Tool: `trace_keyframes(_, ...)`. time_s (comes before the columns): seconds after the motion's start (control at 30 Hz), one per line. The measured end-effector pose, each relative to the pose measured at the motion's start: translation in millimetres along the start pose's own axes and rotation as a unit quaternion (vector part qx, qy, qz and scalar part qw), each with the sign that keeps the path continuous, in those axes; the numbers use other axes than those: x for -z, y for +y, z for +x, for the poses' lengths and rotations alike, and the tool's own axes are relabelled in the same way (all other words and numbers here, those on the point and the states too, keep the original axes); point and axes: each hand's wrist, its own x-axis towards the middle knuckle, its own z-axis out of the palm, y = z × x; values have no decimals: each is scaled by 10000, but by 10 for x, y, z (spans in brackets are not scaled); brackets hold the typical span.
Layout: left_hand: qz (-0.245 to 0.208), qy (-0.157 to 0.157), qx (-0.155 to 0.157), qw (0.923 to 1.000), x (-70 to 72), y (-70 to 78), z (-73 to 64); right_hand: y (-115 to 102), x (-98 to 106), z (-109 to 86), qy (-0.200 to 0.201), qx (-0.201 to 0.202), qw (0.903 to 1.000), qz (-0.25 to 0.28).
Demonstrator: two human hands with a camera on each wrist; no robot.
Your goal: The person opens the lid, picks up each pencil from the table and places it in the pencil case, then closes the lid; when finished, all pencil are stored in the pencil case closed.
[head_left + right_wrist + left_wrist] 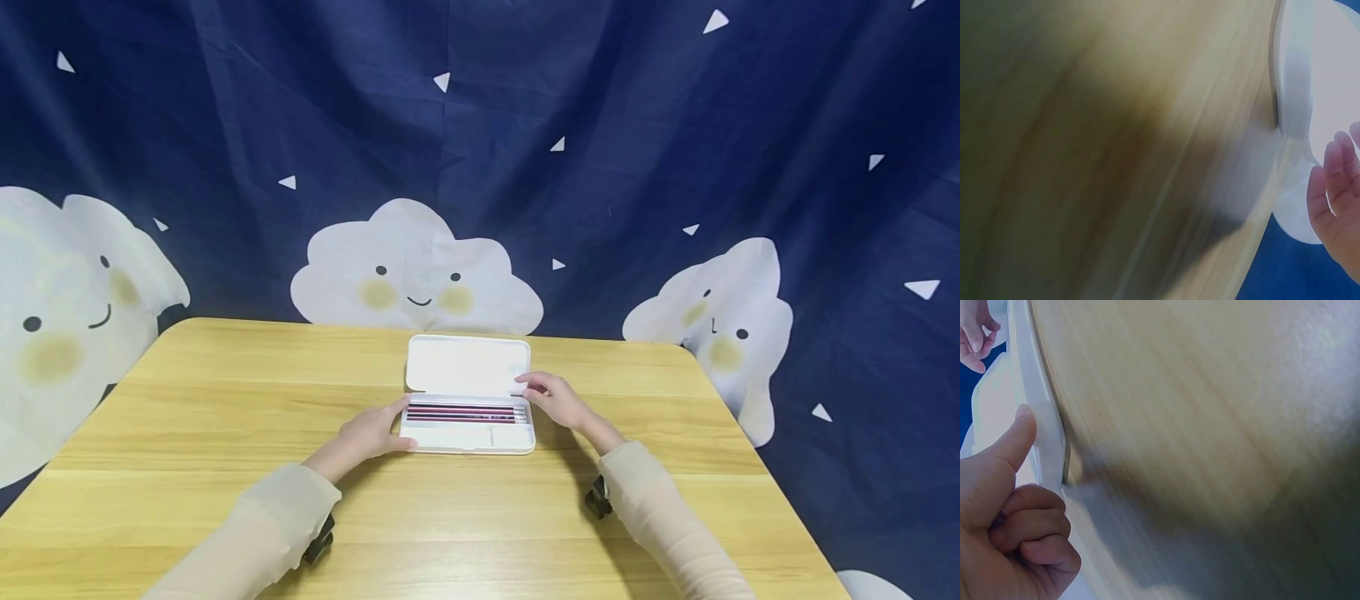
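Note:
A white pencil case [450, 437] lies on the table with its lid [465, 364] swung back toward the curtain. Several dark red and dark-coloured pencils [461, 414] lie side by side in its rear compartment. At the case's left end, my left hand [367, 433] holds it, thumb at the front edge and a finger by the back corner. In the left wrist view the thumb [1017, 437] rests over the white rim while the other fingers curl below. My right hand [557, 402] is at the lid's lower right corner, its fingers [1335, 165] loosely extended in the right wrist view.
The wood-grain table [225, 417] has rounded far corners. A dark blue curtain [480, 150] with white clouds and triangles hangs behind its far edge. Black devices sit under both wrists, and the front compartment of the case has a small divider [492, 437].

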Motion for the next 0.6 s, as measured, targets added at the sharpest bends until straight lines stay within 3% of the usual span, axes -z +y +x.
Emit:
trace_keyframes(0.37,11,10,-12,10000,0,-8,6,95,48,15,520,-808,9934,631)
trace_keyframes(0.6,30,16,-38,10000,7,-1,-5,109,58,81,105,-1412,9807,1348)
